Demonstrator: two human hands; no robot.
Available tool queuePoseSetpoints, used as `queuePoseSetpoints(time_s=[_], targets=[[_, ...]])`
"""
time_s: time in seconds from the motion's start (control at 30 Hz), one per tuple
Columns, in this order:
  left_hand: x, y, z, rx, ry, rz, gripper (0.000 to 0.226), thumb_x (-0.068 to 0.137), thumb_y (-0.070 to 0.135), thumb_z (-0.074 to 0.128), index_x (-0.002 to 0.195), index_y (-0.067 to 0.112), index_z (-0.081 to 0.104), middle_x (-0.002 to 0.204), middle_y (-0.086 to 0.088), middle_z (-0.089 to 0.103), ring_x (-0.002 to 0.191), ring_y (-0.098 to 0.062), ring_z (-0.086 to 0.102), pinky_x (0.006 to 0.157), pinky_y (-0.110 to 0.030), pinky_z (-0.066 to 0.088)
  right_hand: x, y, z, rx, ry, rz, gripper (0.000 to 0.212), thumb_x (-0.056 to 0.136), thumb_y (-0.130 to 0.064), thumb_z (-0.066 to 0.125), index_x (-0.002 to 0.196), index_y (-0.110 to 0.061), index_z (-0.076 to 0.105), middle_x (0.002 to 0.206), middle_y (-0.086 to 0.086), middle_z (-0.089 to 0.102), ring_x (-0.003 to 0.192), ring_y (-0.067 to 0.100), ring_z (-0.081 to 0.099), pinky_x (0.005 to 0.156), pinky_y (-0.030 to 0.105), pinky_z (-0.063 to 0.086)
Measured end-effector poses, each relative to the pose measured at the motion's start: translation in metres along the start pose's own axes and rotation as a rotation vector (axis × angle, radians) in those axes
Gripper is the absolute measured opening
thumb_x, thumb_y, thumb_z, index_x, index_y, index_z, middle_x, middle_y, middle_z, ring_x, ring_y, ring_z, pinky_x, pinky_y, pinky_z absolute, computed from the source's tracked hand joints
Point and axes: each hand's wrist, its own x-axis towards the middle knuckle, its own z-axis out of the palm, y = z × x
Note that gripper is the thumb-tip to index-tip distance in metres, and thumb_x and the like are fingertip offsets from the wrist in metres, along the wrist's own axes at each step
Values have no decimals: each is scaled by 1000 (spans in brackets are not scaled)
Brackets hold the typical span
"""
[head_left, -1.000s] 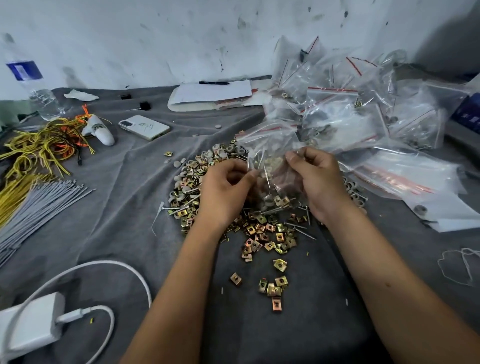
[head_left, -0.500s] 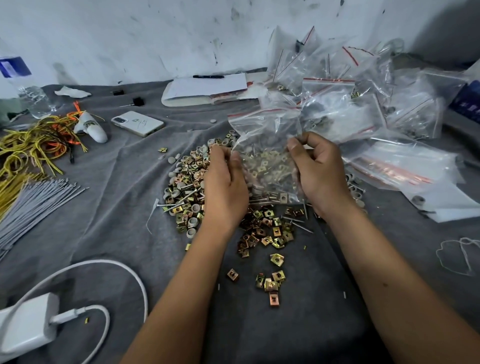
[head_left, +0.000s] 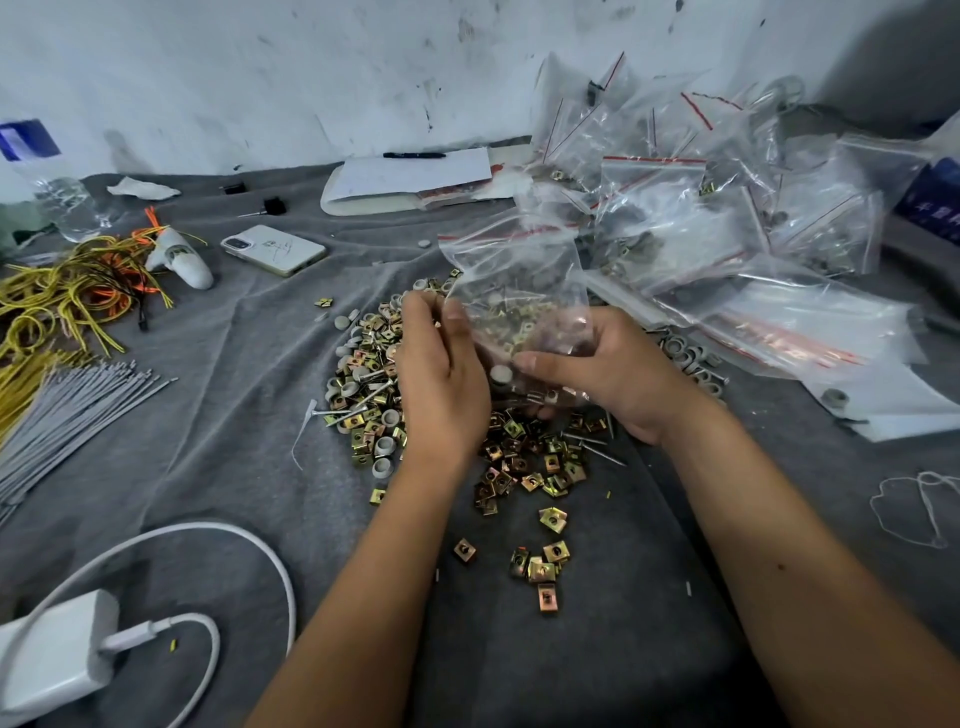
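Near edge: bare grey cloth (head_left: 597, 665) between the 2 forearms, open but for a few loose clips (head_left: 540, 566).
Centre: pile of clips and washers (head_left: 363, 395) covers the cloth; left hand (head_left: 441, 384), right hand (head_left: 613, 374) and the zip bag (head_left: 519, 291) they hold fill the room above it.
Right: heap of bags (head_left: 727, 218) blocks the far side; string loop (head_left: 914, 509) lies nearer.
Left: wires (head_left: 62, 301), grey ties (head_left: 78, 400), charger (head_left: 52, 660) and cable (head_left: 260, 545) ring a bare strip beside the pile.
Far: phone (head_left: 274, 249), notepad (head_left: 410, 174), then the wall (head_left: 260, 78).
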Motion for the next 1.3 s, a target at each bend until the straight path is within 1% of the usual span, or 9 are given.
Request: queuePoseSetpoints(time_s=[0.27, 0.37, 0.43, 0.53, 0.63, 0.73, 0.93, 1.07, 1.3], targets=[[3, -1, -3, -175, -61, -215, 18, 108, 27, 49, 97, 13, 48, 68, -3, 65, 55, -14, 57, 57, -34, 46, -1, -2, 0, -101, 14, -54, 21, 84, -18, 83, 86, -3, 68, 72, 10, 73, 52, 23, 67, 40, 24, 48], [7, 2, -9, -437, -139, -424, 31, 103, 35, 59, 113, 7, 50, 81, -9, 76, 55, -23, 66, 52, -38, 53, -3, -6, -3, -67, -111, -17, 24, 84, -24, 81, 88, -3, 69, 79, 17, 74, 64, 32, 68, 48, 30, 56], [9, 4, -11, -544, -174, -493, 29, 103, 21, 63, 120, -1, 53, 88, -11, 77, 71, -33, 71, 65, -51, 60, -5, -10, -3, -60, -134, 10, 40, 86, -43, 78, 91, -4, 69, 82, 17, 75, 65, 26, 71, 54, 30, 58], [8, 4, -12, -540, -293, -530, 18, 99, 7, 65, 115, -1, 62, 83, -8, 75, 68, -25, 73, 63, -38, 63, -2, -11, -5, -87, 171, -9, 51, 82, -70, 65, 77, -21, 74, 77, 7, 74, 64, 22, 70, 78, 47, 59], [7, 8, -13, -502, -373, -521, 21, 96, 0, 67, 116, 7, 65, 86, -11, 77, 67, -22, 75, 58, -33, 62, 1, -11, -7, 28, 338, -51, 34, 93, -49, 69, 79, -19, 78, 83, 9, 74, 75, 28, 69, 86, 66, 53], [7, 8, -14, -431, -382, -456, 27, 93, -4, 70, 116, 9, 65, 87, -13, 77, 61, -20, 74, 52, -30, 59, 0, -9, -6, 12, 394, -91, 29, 91, -41, 73, 87, -13, 77, 84, 12, 74, 77, 29, 67, 76, 58, 55], [9, 6, -16, -364, -403, -439, 25, 85, -3, 80, 103, 3, 64, 92, -20, 78, 82, -41, 77, 67, -52, 65, 1, -9, -11, -3, 573, -163, 23, 97, -24, 69, 77, -25, 81, 70, -2, 72, 64, 15, 64, 53, 27, 53], [12, 3, -23, -350, -457, -435, 26, 82, -4, 81, 100, 7, 65, 91, -19, 78, 78, -35, 78, 62, -39, 65, 3, -10, -17, 22, 657, -106, 26, 100, -24, 66, 77, -19, 75, 72, -1, 72, 64, 12, 68, 53, 26, 50], [9, 1, -21, -86, -731, -289, 31, 77, -5, 86, 101, 2, 68, 91, -15, 77, 81, -26, 76, 77, -45, 65, -2, -8, -9, -337, 73, -135, 18, 87, -43, 78, 84, -25, 77, 80, -4, 74, 71, 11, 68, 67, 24, 55]])
